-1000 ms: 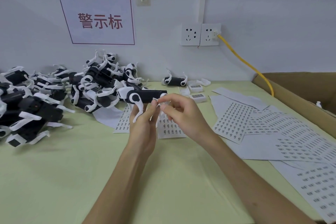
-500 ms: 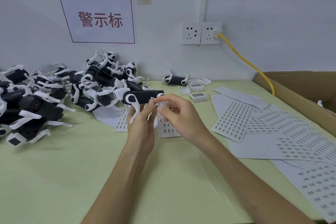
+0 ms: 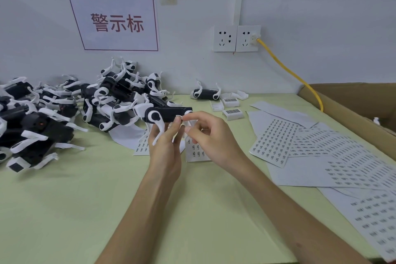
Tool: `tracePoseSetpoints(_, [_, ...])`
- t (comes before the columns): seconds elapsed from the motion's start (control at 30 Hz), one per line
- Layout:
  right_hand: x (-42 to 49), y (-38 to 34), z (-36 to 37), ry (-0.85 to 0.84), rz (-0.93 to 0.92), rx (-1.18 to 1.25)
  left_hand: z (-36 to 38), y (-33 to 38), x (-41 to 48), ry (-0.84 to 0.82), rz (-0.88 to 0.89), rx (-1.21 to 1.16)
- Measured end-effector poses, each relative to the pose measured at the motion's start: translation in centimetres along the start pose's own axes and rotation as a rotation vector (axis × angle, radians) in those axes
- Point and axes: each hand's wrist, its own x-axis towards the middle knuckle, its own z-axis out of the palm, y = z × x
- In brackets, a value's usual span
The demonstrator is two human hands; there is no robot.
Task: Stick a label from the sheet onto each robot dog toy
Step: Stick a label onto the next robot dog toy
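Left hand (image 3: 164,152) grips one black-and-white plastic robot dog toy (image 3: 168,114); right hand (image 3: 211,139) pinches small white label (image 3: 179,116) against it. Heap of toys (image 3: 75,109), uncountable; pale green surface (image 3: 64,210); white wall.

Toy pile (image 3: 64,113) left on table (image 3: 85,210), label sheets (image 3: 321,152) right, box (image 3: 353,109) beyond.

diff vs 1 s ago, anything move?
Little. The left hand keeps its grip on the robot dog toy, now slightly lower. The right hand still works at its right end, by the small label. The toy pile and label sheets are unchanged.
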Motion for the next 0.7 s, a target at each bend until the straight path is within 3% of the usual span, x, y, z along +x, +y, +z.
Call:
tracePoseSetpoints(0.33, [0.26, 0.38, -0.20, 0.009, 0.041, -0.044, -0.31, -0.13, 0.35, 0.101, -0.027, -0.036])
tracePoseSetpoints(0.47, [0.45, 0.30, -0.73, 0.107, 0.035, -0.053, -0.47, 0.15, 0.49, 0.084, -0.050, -0.015])
tracePoseSetpoints(0.7, [0.34, 0.28, -0.71, 0.245, -0.231, -0.193, -0.03, 0.13, -0.02, -0.032, -0.066, 0.023])
